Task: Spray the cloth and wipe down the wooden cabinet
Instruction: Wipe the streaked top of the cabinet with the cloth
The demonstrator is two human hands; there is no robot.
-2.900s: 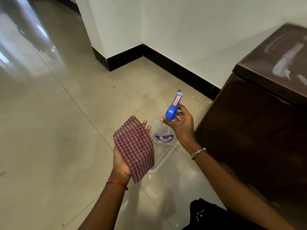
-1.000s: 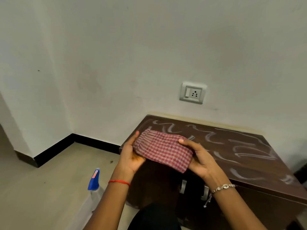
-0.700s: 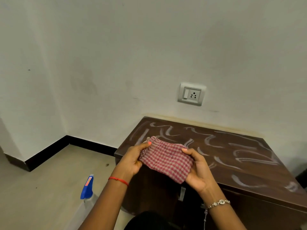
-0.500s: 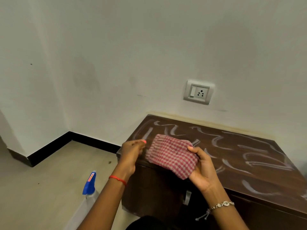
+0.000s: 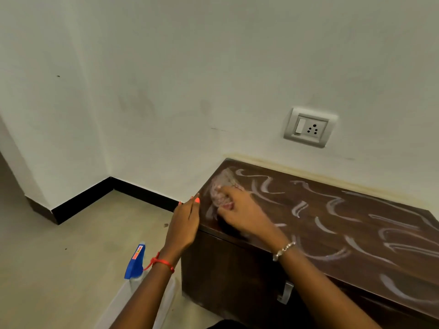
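The dark wooden cabinet (image 5: 356, 233) stands against the wall, its top streaked with white curved marks. My right hand (image 5: 244, 214) presses the red checked cloth (image 5: 223, 188), blurred by motion, onto the top's left end. Whether its fingers curl round the cloth is hard to tell. My left hand (image 5: 186, 222) hangs with straight fingers at the cabinet's left edge, holding nothing. The blue-headed spray bottle (image 5: 135, 262) stands on the floor to the left, partly behind my left forearm.
A clear plastic tray (image 5: 114, 302) under the bottle lies on the tiled floor. A white wall with a black skirting (image 5: 80, 203) runs behind. A switch-and-socket plate (image 5: 308, 127) sits on the wall above the cabinet. Metal handles (image 5: 283, 293) show on the cabinet front.
The spray bottle went from my right hand to the floor. Both hands held the cloth over the cabinet; now my left hand has let go and my right rubs the cloth on the top's left end.
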